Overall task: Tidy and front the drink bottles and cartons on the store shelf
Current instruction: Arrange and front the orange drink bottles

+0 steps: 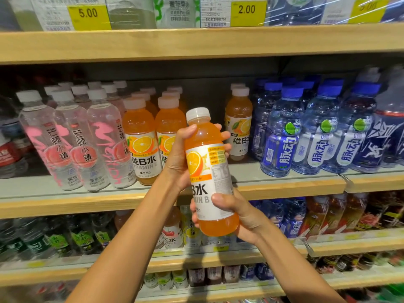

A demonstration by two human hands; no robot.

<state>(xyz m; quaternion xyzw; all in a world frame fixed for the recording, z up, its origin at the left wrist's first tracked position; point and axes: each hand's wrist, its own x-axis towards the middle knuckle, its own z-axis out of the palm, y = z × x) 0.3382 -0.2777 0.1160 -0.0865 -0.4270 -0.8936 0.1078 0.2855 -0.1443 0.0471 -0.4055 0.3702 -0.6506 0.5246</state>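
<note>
An orange vitamin drink bottle (209,171) with a white cap hangs in front of the middle shelf, tilted a little to the left. My left hand (181,158) grips its upper half, thumb across the shoulder. My right hand (231,212) grips its lower half near the base. Its label faces partly sideways. Behind it, matching orange bottles (142,141) stand in rows on the shelf (284,185), with a gap between them and a lone orange bottle (239,125) to the right.
Clear pink-labelled bottles (72,138) stand left of the orange ones. Blue-capped water bottles (314,127) fill the right side. The shelf above carries price tags (88,14). Lower shelves hold green, yellow, blue and red bottles (290,217).
</note>
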